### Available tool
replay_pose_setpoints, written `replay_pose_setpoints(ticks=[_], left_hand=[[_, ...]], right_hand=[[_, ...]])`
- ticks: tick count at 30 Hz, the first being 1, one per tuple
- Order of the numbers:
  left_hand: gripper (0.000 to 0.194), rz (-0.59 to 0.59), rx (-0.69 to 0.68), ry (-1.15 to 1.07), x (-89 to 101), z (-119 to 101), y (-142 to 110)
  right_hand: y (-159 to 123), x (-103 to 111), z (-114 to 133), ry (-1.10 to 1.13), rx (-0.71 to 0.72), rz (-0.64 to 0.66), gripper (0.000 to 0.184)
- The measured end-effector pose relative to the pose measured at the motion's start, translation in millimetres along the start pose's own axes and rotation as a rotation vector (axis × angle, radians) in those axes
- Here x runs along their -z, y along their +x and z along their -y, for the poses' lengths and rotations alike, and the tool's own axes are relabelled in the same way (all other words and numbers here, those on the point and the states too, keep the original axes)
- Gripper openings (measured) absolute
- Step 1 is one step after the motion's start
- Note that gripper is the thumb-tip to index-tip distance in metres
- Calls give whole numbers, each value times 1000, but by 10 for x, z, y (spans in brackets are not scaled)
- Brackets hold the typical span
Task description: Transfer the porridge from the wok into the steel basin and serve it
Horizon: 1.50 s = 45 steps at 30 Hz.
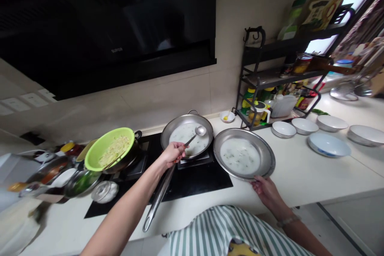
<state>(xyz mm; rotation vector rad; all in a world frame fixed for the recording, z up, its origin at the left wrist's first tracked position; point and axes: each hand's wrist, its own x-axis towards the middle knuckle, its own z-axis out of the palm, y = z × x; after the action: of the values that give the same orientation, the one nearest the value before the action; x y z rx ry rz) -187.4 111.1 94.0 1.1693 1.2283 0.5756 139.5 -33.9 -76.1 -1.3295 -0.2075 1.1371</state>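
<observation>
My left hand is closed around the handle of a metal ladle, whose bowl is over a steel wok on the stove. Milky soup with green bits fills the bottom of the wok. Below that hand, the wok's long handle points toward me. My right hand grips the near rim of a wide steel basin, right beside the wok. More of the whitish liquid with green flecks lies in the basin.
Left on the stove, a green plastic basin with pale shredded food rests on a dark pot. A glass jar stands near it. Several bowls line the right counter below a black spice rack. A range hood overhangs the stove.
</observation>
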Motion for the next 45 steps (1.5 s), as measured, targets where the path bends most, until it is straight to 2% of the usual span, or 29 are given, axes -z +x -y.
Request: replay_pose_setpoints(ticks=[4,8,14,21,27,35,45], left_hand=[[9,-186,49,211,192,75,123],[10,-266,108,312,207,120,235],[8,-213,147,209,177,110,305],[6,-125,199,-16,272,7,181],[6,-62,259,-232,344,29,98],[15,-66,268,-261,341,-9,-1],[12,-29,258,-267,342,-73,-72]], right_hand=[[10,8,1,10,-29,-5,39],[34,16,-7,-48,-15,7,35],[14,-10,7,-19,-26,-16,36],[-17,-20,32,35,-60,-28,37],[-1,-5,16,5,-36,-8,35],[-14,-19,37,64,-93,-14,36],[-18,-29,34,111,-92,-25,38]])
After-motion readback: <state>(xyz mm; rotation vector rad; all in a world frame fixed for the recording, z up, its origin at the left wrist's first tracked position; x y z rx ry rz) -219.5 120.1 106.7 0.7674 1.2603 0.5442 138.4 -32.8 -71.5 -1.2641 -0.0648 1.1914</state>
